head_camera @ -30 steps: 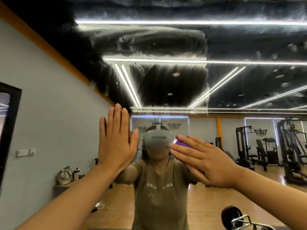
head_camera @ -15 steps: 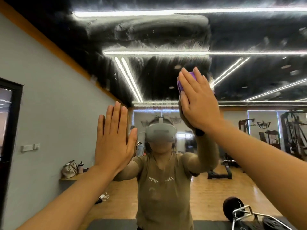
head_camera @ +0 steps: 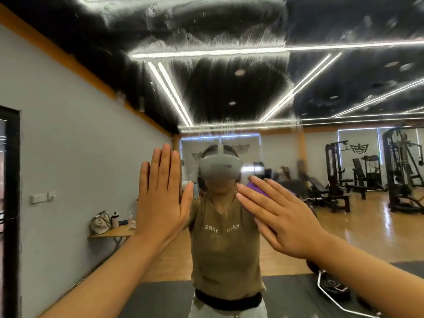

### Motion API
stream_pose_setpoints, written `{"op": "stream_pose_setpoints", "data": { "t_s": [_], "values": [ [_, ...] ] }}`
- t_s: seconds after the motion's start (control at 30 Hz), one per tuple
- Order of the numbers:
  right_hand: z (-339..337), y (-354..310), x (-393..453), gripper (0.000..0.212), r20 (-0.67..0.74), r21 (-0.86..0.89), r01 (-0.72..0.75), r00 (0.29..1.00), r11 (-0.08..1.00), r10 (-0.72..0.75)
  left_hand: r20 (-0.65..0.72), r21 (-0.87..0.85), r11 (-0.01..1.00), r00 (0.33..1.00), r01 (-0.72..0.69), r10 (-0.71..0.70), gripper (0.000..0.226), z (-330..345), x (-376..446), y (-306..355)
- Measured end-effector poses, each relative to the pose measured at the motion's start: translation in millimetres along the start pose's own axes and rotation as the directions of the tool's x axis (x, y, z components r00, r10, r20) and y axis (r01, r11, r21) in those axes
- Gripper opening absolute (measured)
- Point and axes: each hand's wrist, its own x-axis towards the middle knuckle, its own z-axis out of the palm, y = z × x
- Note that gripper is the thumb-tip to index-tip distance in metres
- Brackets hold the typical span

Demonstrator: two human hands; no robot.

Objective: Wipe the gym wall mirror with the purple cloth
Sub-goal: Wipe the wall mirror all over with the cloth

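Mostly hidden: purple cloth.

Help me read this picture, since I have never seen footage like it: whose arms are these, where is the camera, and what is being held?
The camera sits on a person's head, so both arms reaching forward are that person's own. They face a gym wall mirror; the figure in the middle is their own reflection. The left hand lies flat on the glass, fingers straight. The right hand presses a purple cloth against the mirror with straight fingers. Cloudy streaks smear the upper glass. The weight machines and the bag on a side table are reflections.
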Motion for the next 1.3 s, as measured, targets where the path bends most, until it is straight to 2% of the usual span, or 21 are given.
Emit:
{"op": "stream_pose_setpoints", "data": {
  "t_s": [0.07,0.17,0.3,0.43,0.53,0.7,0.83,1.03,1.3],
  "values": [
    [-4,14,15,0.052,-0.016,0.002,0.002,1.0,1.0,-0.002,-0.006,-0.002,1.0,1.0,0.01,-0.01,0.072,1,1,1],
    [-14,40,57,0.054,-0.105,0.058,-0.119,0.987,0.991,0.125,-0.025,-0.009,1.0,1.0,0.013,-0.014,0.072,2,0,1],
    [-29,77,115,0.054,-0.196,0.117,-0.343,0.912,0.932,0.36,-0.053,-0.009,1.0,0.999,0.004,-0.005,0.071,4,0,1],
    [-25,74,122,0.054,-0.247,0.132,-0.431,0.858,0.893,0.451,-0.064,-0.019,1.0,0.998,0.008,-0.009,0.071,4,0,0],
    [-19,45,91,0.054,-0.244,0.162,-0.439,0.85,0.884,0.467,-0.069,-0.013,1.0,0.998,0.005,-0.006,0.071,5,-1,0],
    [-3,-21,6,0.056,-0.176,0.106,-0.388,0.899,0.916,0.401,-0.07,-0.026,1.0,0.997,0.009,-0.011,0.071,4,-2,1],
    [9,-45,-28,0.053,-0.147,0.096,-0.369,0.913,0.924,0.38,-0.072,-0.032,0.999,0.997,0.01,-0.013,0.07,5,-1,1],
    [3,-26,-10,0.057,-0.138,0.074,-0.322,0.934,0.944,0.329,-0.092,-0.041,0.999,0.996,0.004,-0.008,0.07,5,-2,1],
    [-18,41,90,0.056,-0.231,0.176,-0.508,0.811,0.843,0.537,-0.09,-0.041,0.999,0.996,0.005,-0.009,0.07,6,-2,1]
  ]
}}
